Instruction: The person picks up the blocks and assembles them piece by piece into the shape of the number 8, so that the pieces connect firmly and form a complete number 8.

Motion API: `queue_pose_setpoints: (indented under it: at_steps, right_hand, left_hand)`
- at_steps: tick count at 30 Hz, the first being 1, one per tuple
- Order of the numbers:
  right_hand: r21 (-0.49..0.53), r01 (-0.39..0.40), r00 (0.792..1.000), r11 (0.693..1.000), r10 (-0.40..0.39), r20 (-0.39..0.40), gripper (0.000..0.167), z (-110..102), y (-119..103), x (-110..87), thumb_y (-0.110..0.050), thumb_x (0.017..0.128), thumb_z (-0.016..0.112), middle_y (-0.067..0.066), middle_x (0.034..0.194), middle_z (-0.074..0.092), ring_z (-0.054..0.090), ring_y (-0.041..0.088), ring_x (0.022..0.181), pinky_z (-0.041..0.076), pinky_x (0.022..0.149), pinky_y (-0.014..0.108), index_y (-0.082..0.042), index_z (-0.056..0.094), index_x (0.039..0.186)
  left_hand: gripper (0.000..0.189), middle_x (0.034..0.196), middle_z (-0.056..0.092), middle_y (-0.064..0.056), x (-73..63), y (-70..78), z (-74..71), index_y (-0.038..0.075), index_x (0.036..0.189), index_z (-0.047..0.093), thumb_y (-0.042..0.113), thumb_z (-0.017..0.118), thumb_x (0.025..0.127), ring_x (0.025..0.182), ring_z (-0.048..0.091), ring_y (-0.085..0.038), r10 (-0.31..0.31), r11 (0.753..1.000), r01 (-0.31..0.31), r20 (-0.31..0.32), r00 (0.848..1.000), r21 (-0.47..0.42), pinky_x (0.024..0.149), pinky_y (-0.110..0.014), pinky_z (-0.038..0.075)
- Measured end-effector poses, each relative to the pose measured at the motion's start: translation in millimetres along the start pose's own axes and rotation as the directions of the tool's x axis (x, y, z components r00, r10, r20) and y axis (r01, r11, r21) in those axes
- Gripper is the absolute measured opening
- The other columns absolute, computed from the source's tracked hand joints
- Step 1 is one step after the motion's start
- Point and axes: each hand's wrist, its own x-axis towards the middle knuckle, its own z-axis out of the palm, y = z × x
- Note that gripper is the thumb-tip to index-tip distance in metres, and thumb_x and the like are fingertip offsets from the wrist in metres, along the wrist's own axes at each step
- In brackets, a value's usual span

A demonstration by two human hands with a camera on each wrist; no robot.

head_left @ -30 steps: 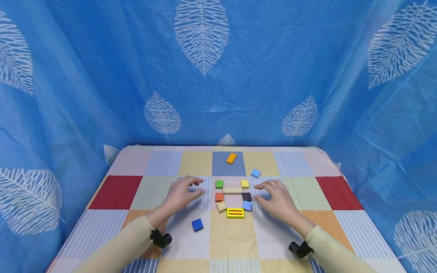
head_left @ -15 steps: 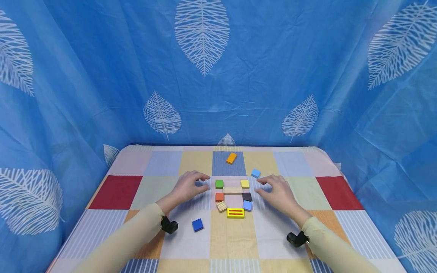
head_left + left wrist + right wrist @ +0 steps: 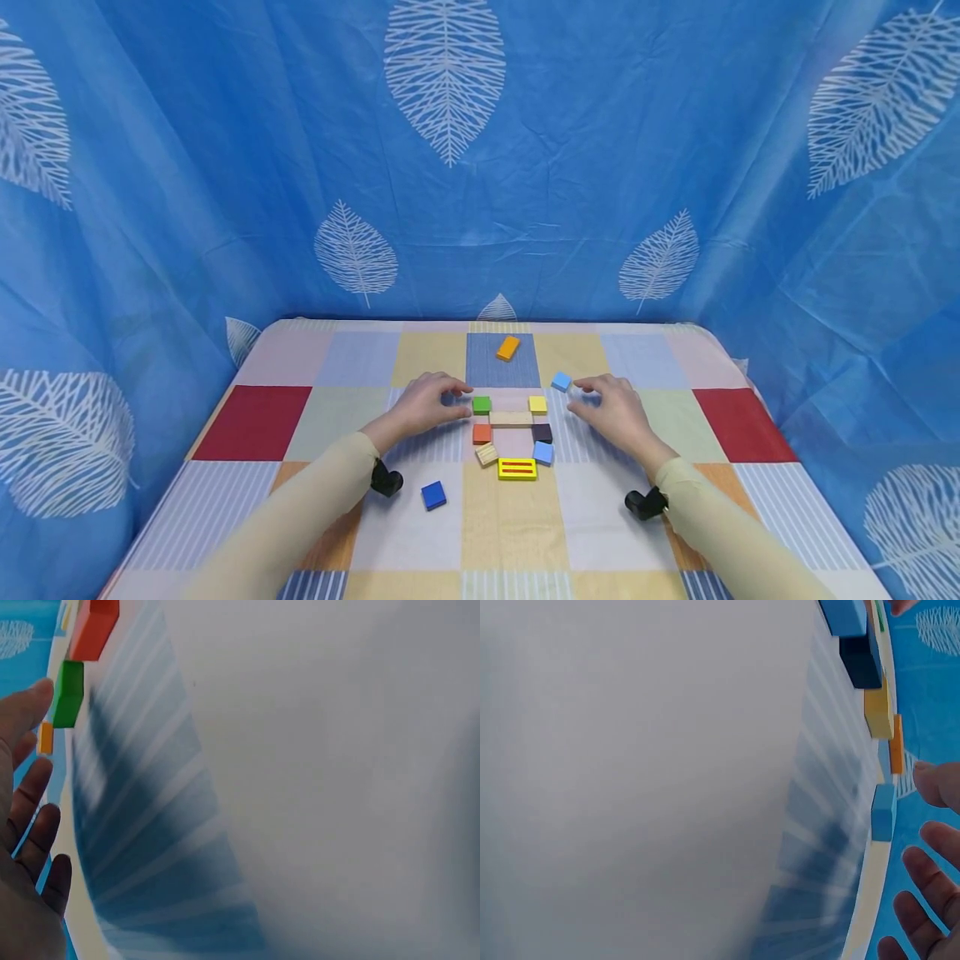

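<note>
My left hand (image 3: 423, 404) hovers just left of the green block (image 3: 482, 405), thumb and forefinger parted, with nothing held. In the left wrist view the thumb tip overlaps the edge of the green block (image 3: 69, 694); whether it touches I cannot tell. My right hand (image 3: 617, 414) is held over the cloth with fingers apart, close to the light blue block (image 3: 561, 382) at its upper left. Between the hands, a long plain wooden block (image 3: 511, 420) lies amid the green block, a yellow block (image 3: 537, 405), a red-orange block (image 3: 482, 433) and a black block (image 3: 542, 433).
Nearer me lie a small wooden block (image 3: 487, 453), a blue block (image 3: 543, 452) and a yellow block with red stripes (image 3: 517, 469). A dark blue block (image 3: 433, 495) sits front left, an orange block (image 3: 507, 348) at the back. Blue curtain (image 3: 480, 208) surrounds the patchwork tablecloth (image 3: 420, 542).
My left hand has moved right and slightly away from me, up to the green block. My right hand has shifted a little forward and right, towards the light blue block. The blocks stay put.
</note>
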Motion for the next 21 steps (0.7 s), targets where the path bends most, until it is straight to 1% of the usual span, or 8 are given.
queue_pose_setpoints:
  at_steps: [5,8,13,16,21]
  right_hand:
    - [-0.004,-0.055,0.998,0.998,0.055,0.034,0.052,2,3,6.3,-0.036,0.091,0.077,0.014,0.131,0.062,0.049,0.038,0.125,0.038,0.103,0.057,-0.011,0.066,0.135]
    - [-0.013,-0.072,0.996,0.997,0.073,0.042,0.053,4,4,10.0,-0.036,0.091,0.076,0.015,0.134,0.061,0.048,0.039,0.127,0.038,0.104,0.057,-0.011,0.065,0.136]
    - [-0.018,-0.079,0.996,0.997,0.079,0.033,0.053,5,6,16.5,-0.036,0.091,0.077,0.016,0.135,0.061,0.048,0.039,0.126,0.037,0.104,0.058,-0.009,0.065,0.136]
    - [-0.017,-0.097,0.995,0.995,0.097,0.038,0.054,7,7,20.1,-0.036,0.091,0.076,0.016,0.135,0.06,0.048,0.039,0.126,0.037,0.105,0.057,-0.009,0.064,0.137]
    - [-0.013,-0.126,0.991,0.992,0.126,0.039,0.055,10,8,25.1,-0.036,0.091,0.076,0.016,0.133,0.06,0.049,0.038,0.124,0.037,0.104,0.056,-0.008,0.063,0.137]
  left_hand:
    - [0.044,0.11,0.064,0.008,4.3,-1.1,3.1,0.024,0.127,0.072,0.042,0.081,0.088,0.105,0.051,-0.017,0.006,1.0,-0.006,0.019,1.0,-0.004,0.098,-0.041,0.038]
    - [0.044,0.108,0.064,0.008,6.7,-1.2,5.3,0.024,0.127,0.072,0.043,0.08,0.088,0.105,0.05,-0.017,0.003,1.0,-0.003,0.027,1.0,-0.003,0.098,-0.041,0.038]
    - [0.042,0.106,0.063,0.008,9.3,-1.6,8.3,0.023,0.125,0.072,0.042,0.08,0.089,0.103,0.051,-0.017,0.015,1.0,-0.015,0.021,1.0,0.0,0.097,-0.043,0.038]
    - [0.041,0.105,0.063,0.009,9.8,-2.5,10.5,0.023,0.124,0.072,0.042,0.08,0.088,0.102,0.052,-0.017,0.022,1.0,-0.022,0.016,1.0,0.003,0.096,-0.043,0.038]
    - [0.042,0.105,0.063,0.01,9.7,-3.0,12.9,0.023,0.125,0.072,0.044,0.079,0.089,0.102,0.051,-0.016,0.009,1.0,-0.009,0.012,1.0,-0.002,0.098,-0.042,0.037]
